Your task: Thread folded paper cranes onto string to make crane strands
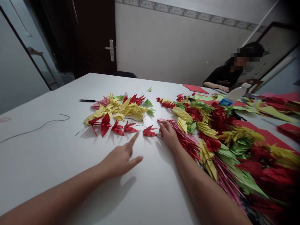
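My left hand [122, 159] hovers over the white table [47, 150], its index finger stretched toward a row of red origami cranes [117, 128] strung on thread. Its fingers are apart and it holds nothing. Beyond that row lies a cluster of yellow and red paper cranes [119, 107]. My right hand [169, 135] rests at the edge of a large heap of strung paper cranes [225, 143], its fingers curved over a strand of red and pink cranes [182, 139]. Whether those fingers grip the strand is hidden.
A black pen [87, 100] and a loose grey cord [39, 126] lie on the table's left side. At the far right, a seated person [225, 75] rests a forearm on the table. Near them are a plastic bottle [235, 93] and red paper sheets [195, 88].
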`<state>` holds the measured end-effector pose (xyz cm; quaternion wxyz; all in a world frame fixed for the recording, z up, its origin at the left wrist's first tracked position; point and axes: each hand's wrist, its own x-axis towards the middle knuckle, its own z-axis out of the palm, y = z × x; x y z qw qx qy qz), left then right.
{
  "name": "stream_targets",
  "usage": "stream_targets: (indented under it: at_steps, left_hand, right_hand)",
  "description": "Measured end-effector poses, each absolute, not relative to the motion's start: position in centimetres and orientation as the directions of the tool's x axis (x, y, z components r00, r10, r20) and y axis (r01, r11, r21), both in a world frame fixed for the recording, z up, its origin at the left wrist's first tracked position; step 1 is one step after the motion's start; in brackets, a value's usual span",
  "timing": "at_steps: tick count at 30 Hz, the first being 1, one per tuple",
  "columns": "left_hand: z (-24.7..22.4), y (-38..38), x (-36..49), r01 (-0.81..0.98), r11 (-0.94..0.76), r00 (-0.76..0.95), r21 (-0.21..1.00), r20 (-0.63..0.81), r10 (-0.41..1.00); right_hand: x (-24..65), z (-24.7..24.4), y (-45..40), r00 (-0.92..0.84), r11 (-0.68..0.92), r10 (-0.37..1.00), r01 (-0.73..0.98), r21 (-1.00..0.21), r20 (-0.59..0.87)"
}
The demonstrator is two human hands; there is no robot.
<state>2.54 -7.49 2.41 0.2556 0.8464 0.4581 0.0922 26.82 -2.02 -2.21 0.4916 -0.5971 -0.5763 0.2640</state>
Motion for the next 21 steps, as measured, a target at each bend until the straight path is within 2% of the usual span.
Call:
stream_targets:
  at_steps: [1,3,5,6,7,9,12,15,18,21]
  left_hand:
    - [2.7,-7.3,0.7,0.752,-0.369,0.469,0.547,-0.050,0.882]
    - [2.8,-6.2,-3.1,0.805,-0.285,0.196,0.521,0.220,0.956]
    - [2.2,-4.4,-6.4,0.878,-0.228,-0.043,0.421,0.543,0.838]
    - [1.7,-3.5,-7.8,0.904,-0.185,-0.102,0.385,0.617,0.780]
    - [1.2,-2.7,-8.8,0.919,-0.153,-0.106,0.364,0.602,0.791]
    - [0.0,-1.3,-10.0,0.911,-0.097,-0.160,0.401,0.560,0.813]
    - [-1.2,-0.2,-10.2,0.877,-0.073,-0.213,0.475,0.521,0.827]
    - [-1.5,0.3,-9.9,0.880,-0.082,-0.180,0.468,0.487,0.855]
    - [-1.4,0.5,-9.9,0.904,-0.046,-0.160,0.425,0.436,0.886]
    - [-1.2,0.3,-9.8,0.927,0.019,-0.181,0.374,0.403,0.897]
  right_hand:
    - [26.8,-2.3,-2.0,0.205,0.153,0.942,0.442,-0.884,0.265]
    - [26.6,-2.1,-2.2,0.227,0.136,0.932,0.505,-0.852,0.284]
    - [26.2,-1.4,-2.7,0.252,0.069,0.925,0.626,-0.777,0.285]
    - [25.9,-0.8,-3.0,0.258,0.026,0.923,0.698,-0.715,0.285]
    - [25.6,-0.2,-3.3,0.261,-0.020,0.923,0.766,-0.643,0.282]
    - [25.2,1.3,-4.0,0.253,-0.109,0.940,0.857,-0.504,0.228]
    - [24.9,3.2,-4.5,0.168,-0.149,0.986,0.911,-0.386,0.017]
    - [24.8,3.9,-4.6,0.050,-0.090,0.990,0.943,-0.322,-0.130]
    - [24.6,3.7,-4.5,0.011,-0.068,0.981,0.955,-0.287,-0.194]
    - [24.5,3.4,-4.5,-0.012,-0.047,0.980,0.955,-0.292,-0.198]
